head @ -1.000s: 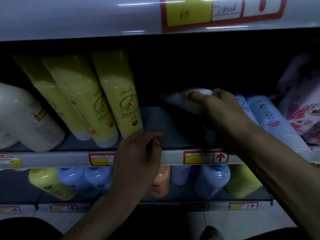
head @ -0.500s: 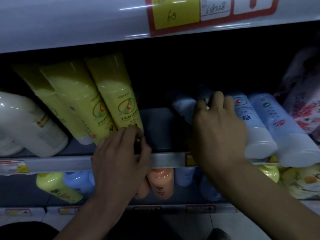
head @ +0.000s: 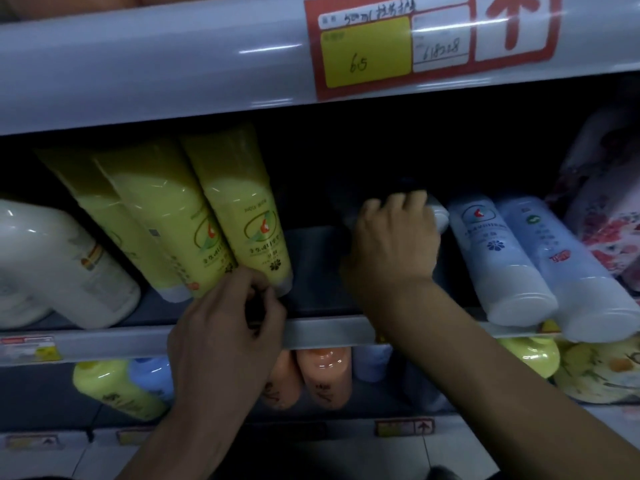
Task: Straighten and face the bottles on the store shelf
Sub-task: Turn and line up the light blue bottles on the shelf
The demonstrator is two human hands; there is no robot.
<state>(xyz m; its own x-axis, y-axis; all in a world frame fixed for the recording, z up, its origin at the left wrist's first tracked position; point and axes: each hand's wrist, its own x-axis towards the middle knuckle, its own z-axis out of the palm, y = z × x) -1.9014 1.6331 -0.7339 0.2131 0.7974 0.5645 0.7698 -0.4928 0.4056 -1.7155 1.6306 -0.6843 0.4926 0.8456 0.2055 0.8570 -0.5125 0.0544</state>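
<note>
Three yellow tube bottles [head: 242, 216] stand cap-down on the middle shelf [head: 325, 332], leaning left. My left hand [head: 228, 327] has its fingertips pinched at the cap end of the rightmost yellow one. My right hand [head: 391, 244] reaches deep into the dark gap of the shelf and is closed over a white bottle [head: 438, 214], mostly hidden by my fingers. Right of it two pale blue-white bottles [head: 502, 258] lean cap-down, their caps over the shelf's front rail.
A large white jug [head: 59, 268] lies at the far left. Floral packs [head: 602, 216] fill the far right. Orange bottles [head: 322, 379], yellow and blue ones stand on the shelf below. The upper shelf rail carries a yellow and red price tag [head: 426, 43].
My right hand has reached further back into the shelf gap. My left hand rose from the shelf rail to the yellow bottle's cap end. The view has moved closer.
</note>
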